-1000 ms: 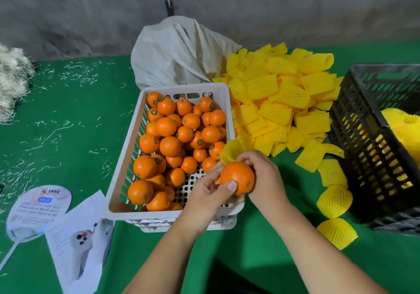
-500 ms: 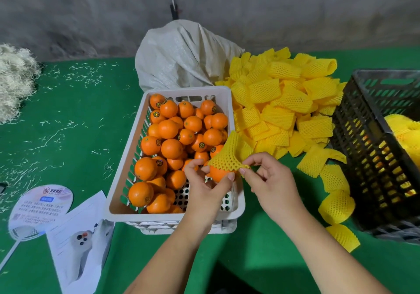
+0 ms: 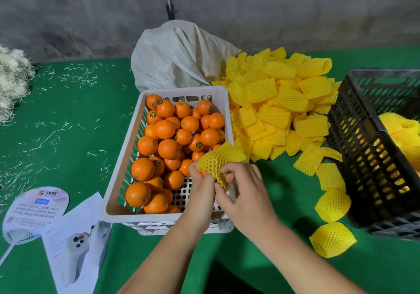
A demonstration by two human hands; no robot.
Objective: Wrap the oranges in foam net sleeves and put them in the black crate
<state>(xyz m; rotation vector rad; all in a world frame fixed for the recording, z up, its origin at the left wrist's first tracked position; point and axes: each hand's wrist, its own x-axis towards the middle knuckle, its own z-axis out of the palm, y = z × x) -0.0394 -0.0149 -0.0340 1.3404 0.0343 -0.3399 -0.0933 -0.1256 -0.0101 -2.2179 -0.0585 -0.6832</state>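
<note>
Whereas the yellow foam net sleeve [image 3: 218,160] sat only on top of the orange half a second ago, it now covers the fruit almost wholly. Left hand [image 3: 201,188] and right hand [image 3: 246,193] both pinch its stretched mesh over the white perforated plastic basket [image 3: 118,187]. Black slatted plastic crate [image 3: 372,157] stands at three o'clock, green cloth open between.

foam net sleeve [image 3: 219,159] now pulled down over orange, both hands [image 3: 245,193] tugging

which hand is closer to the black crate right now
Right. The right hand works the foam sleeve on the side facing the black crate; the left hand is beyond it, over the white basket.
</note>
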